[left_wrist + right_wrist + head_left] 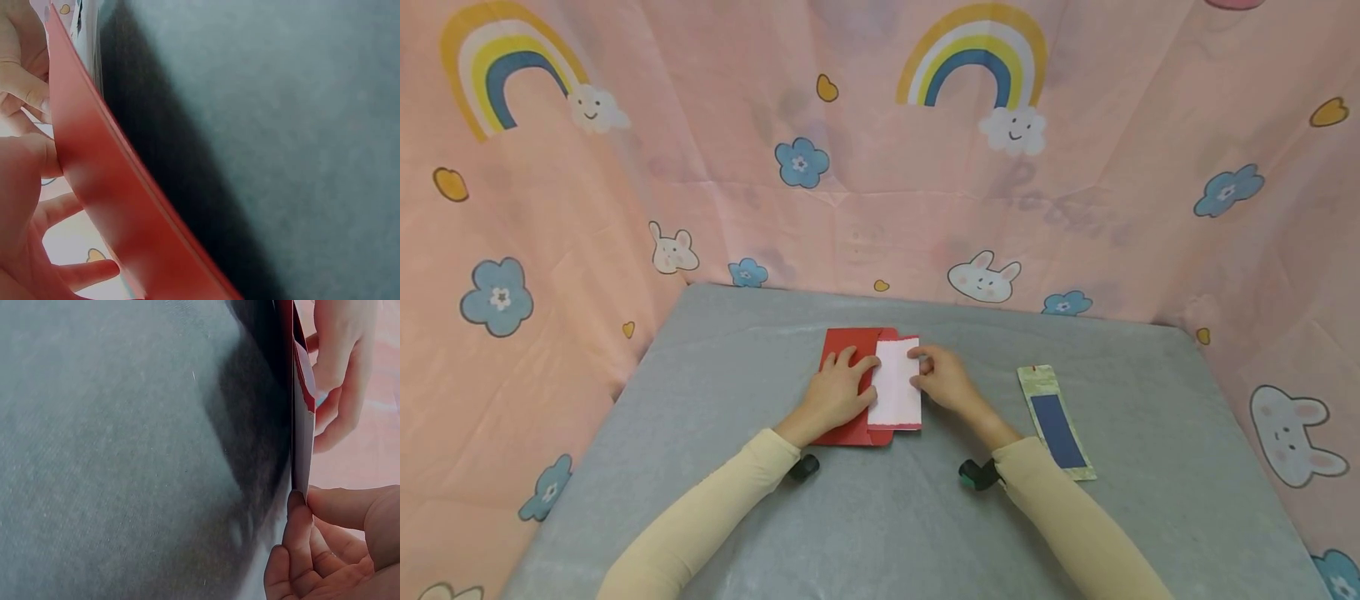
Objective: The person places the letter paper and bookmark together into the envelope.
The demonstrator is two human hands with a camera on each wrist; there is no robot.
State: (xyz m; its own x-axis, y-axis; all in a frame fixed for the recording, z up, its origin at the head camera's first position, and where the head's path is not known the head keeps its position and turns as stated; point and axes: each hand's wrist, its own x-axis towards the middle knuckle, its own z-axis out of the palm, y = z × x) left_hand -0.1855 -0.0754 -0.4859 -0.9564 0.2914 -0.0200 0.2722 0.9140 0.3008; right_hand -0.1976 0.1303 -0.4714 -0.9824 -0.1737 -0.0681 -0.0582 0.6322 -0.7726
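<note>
A red envelope lies on the grey tabletop in the head view, with a pale pink card edged in red at top and bottom sticking out at its right side. My left hand rests on the envelope, fingers spread, thumb and fingertips at the card's left edge. With thumb and fingertips, my right hand pinches the card's right edge. The right wrist view shows that pinch on the thin card from the side. In the left wrist view the envelope appears nearly edge-on, a dark shadow beneath it.
To the right lies a long strip with a dark blue panel and a green patterned border. A grey cloth covers the table. Pink printed curtains stand around its back and sides. Black wrist devices hang by the sleeves.
</note>
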